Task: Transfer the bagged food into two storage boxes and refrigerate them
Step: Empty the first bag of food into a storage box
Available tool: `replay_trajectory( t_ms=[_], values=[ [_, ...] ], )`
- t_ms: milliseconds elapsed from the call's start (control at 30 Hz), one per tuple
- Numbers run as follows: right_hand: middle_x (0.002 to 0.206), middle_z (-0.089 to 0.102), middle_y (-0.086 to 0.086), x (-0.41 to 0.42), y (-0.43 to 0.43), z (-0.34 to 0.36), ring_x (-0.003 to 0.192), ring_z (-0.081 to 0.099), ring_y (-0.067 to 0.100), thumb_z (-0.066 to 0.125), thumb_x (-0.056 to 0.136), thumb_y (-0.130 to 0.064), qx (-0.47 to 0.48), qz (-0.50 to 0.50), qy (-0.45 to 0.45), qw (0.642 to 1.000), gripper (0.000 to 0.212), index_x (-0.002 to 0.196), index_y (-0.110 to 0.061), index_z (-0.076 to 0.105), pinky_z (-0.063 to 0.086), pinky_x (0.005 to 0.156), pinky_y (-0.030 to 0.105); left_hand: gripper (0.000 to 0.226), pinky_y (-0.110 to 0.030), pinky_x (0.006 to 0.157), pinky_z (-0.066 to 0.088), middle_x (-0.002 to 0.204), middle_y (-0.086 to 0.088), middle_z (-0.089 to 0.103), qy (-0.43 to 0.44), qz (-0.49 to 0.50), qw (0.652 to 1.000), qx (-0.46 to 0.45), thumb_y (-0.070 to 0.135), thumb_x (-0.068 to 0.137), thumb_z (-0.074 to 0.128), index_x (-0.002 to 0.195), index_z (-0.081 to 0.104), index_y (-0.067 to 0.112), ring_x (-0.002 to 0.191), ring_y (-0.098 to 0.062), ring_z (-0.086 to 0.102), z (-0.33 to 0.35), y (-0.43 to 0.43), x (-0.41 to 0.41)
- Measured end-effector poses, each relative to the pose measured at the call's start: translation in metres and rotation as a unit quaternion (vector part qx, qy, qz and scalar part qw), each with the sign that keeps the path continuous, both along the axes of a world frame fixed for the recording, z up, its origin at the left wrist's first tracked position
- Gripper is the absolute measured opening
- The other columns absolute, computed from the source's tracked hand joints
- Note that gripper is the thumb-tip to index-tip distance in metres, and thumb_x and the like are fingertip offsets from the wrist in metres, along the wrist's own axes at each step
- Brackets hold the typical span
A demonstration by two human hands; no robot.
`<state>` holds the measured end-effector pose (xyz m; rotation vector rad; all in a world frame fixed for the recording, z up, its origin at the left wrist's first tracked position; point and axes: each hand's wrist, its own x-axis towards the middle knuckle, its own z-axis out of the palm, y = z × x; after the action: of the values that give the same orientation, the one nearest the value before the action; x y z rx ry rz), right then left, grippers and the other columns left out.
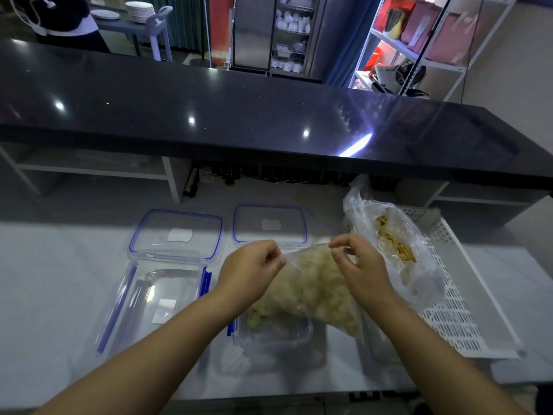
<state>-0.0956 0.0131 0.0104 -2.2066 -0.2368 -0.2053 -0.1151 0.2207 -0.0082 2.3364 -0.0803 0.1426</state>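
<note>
A clear bag of pale shredded food (311, 292) hangs over the right storage box (275, 333), its lower end resting in the box. My left hand (254, 266) pinches the bag's top left edge and my right hand (356, 259) pinches its top right edge. The left storage box (155, 298) sits bare on the white counter. Two blue-rimmed lids (176, 235) (270, 224) lie behind the boxes. A second bag with yellow food strips (395, 244) lies in the white perforated tray (466, 310) at the right.
A raised black countertop (239, 115) runs across behind the work surface, with dark bottles (284, 173) lined beneath its edge. Metal shelving (419, 46) stands at the far right, and a cart with stacked plates (140, 12) at the far left.
</note>
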Motion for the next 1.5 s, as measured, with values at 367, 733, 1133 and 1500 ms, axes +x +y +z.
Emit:
replay_trajectory(
  t_ms=[367, 733, 1133, 1500],
  values=[
    [0.148, 0.036, 0.003, -0.009, -0.006, -0.045, 0.132, 0.037, 0.024, 0.036, 0.091, -0.059, 0.062, -0.116, 0.299, 0.945, 0.066, 0.144, -0.021, 0.029, 0.031, 0.105, 0.04, 0.02, -0.026, 0.055, 0.039, 0.064, 0.009, 0.058, 0.071, 0.036, 0.997, 0.009, 0.033, 0.087, 0.058, 0.068, 0.053, 0.029, 0.063, -0.005, 0.052, -0.011, 0.011, -0.008],
    [0.098, 0.066, -0.007, -0.004, 0.019, -0.016, 0.084, 0.066, 0.01, 0.071, 0.079, -0.032, 0.159, -0.09, 0.186, 0.965, 0.029, 0.104, -0.033, 0.056, 0.057, 0.075, 0.035, 0.019, -0.028, 0.058, 0.043, 0.064, 0.005, 0.06, 0.069, 0.054, 0.996, -0.035, 0.029, 0.088, 0.058, 0.07, 0.058, 0.025, 0.063, -0.01, 0.055, -0.006, 0.028, -0.01],
    [0.081, 0.06, -0.005, 0.012, 0.05, 0.003, 0.066, 0.055, 0.01, 0.063, 0.085, -0.019, 0.118, -0.046, 0.082, 0.989, 0.014, 0.092, -0.029, 0.057, 0.045, 0.058, 0.024, 0.019, -0.034, 0.065, 0.05, 0.069, 0.007, 0.064, 0.101, 0.074, 0.992, -0.027, 0.026, 0.087, 0.059, 0.069, 0.059, 0.028, 0.068, -0.009, 0.059, -0.014, 0.048, -0.013],
    [0.069, 0.057, -0.001, 0.02, 0.05, 0.013, 0.059, 0.052, 0.013, 0.063, 0.084, -0.021, 0.147, 0.001, 0.11, 0.983, 0.012, 0.079, -0.027, 0.054, 0.047, 0.057, 0.034, 0.017, -0.027, 0.067, 0.049, 0.074, 0.011, 0.065, 0.094, 0.057, 0.992, -0.062, 0.021, 0.085, 0.062, 0.071, 0.062, 0.03, 0.074, -0.005, 0.06, -0.006, 0.055, -0.003]
  ],
)
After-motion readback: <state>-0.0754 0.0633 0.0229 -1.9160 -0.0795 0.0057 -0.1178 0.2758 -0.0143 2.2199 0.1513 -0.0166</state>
